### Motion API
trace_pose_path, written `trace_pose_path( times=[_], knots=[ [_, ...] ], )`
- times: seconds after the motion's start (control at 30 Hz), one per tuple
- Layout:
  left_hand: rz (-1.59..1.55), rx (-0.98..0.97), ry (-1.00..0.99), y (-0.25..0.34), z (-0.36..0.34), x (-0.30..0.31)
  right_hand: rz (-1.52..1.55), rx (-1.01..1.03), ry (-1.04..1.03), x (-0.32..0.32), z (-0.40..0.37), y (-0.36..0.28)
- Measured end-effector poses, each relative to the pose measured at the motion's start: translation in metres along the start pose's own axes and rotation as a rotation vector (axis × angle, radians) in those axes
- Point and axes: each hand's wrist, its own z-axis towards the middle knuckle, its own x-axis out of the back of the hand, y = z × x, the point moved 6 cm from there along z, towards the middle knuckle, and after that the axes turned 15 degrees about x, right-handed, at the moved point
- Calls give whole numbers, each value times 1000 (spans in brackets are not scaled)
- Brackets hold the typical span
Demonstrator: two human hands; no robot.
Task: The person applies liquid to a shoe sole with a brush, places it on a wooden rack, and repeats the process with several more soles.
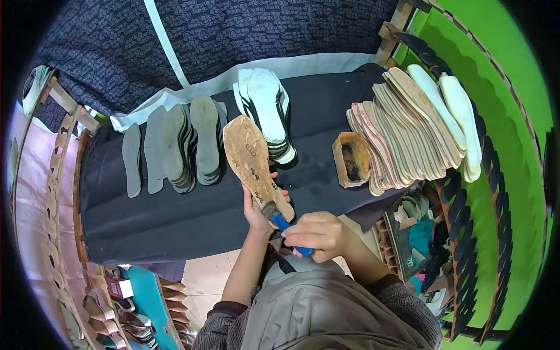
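Observation:
My left hand point(256, 211) holds a tan, shoe-sole-shaped piece point(248, 153) from beneath, near its narrow lower end; dark marks show on its face. My right hand point(318, 236) is closed round the blue handle of a brush point(280, 221). The brush's dark tip rests on the piece near the lower end. Right of them, an open box point(352, 158) with dark residue inside stands on the black-covered table point(233, 233). Just behind the tan piece lies a stack of white and black soles point(267, 105).
Grey soles point(178, 146) lie in rows at the left. A long row of beige insoles point(402, 134) leans beyond the box, with white ones point(461, 119) at its right end. Wooden racks point(58, 175) flank the table, and a patterned curtain point(233, 29) hangs behind.

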Motion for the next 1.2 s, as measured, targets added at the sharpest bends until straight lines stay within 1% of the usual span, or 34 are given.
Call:
trace_pose_path(
  times=[0.13,0.2,0.3,0.33,0.43,0.5,0.57,0.63,0.67,0.73,0.77,0.87,0.9,0.93,0.97,1.03,1.1,1.17,1.2],
  knots=[
    [6,-42,24,-2,4,11,89,-50,-73,5,-2,-1],
    [110,-84,16,-2,4,11,65,-55,-37,11,-2,1],
    [55,-71,12,-2,5,9,6,-41,2,12,-3,1],
    [33,-107,32,0,4,7,6,-40,4,12,-4,-1],
    [53,-120,59,1,3,7,36,-68,5,11,-8,-4],
    [31,-113,54,2,1,3,47,-95,-71,14,-9,-4],
    [9,-106,46,4,1,2,63,-97,-52,18,-10,0],
    [2,-45,40,3,2,5,-88,-37,-2,27,-4,1],
    [3,-45,41,3,2,4,-79,-42,4,29,-2,3],
    [-45,-85,106,5,3,4,-94,-24,4,25,-6,6],
    [-45,-87,105,5,3,4,-108,-4,1,22,-7,7],
    [-27,-106,157,5,3,10,-42,-50,-17,22,-8,4],
    [-9,-106,118,5,3,10,3,-85,-21,25,-8,2],
    [9,-106,77,5,4,9,-29,-81,0,34,-5,0],
    [8,-106,76,5,4,8,-30,-81,0,41,-5,0],
    [14,-90,86,3,2,6,-296,-81,164,70,-8,-5],
    [54,-99,83,4,2,6,-513,-135,302,95,-14,-9],
    [93,-108,78,5,3,3,-661,-308,431,110,-27,0],
    [112,-123,83,7,2,-2,-722,-365,432,113,-31,5]
  ],
)
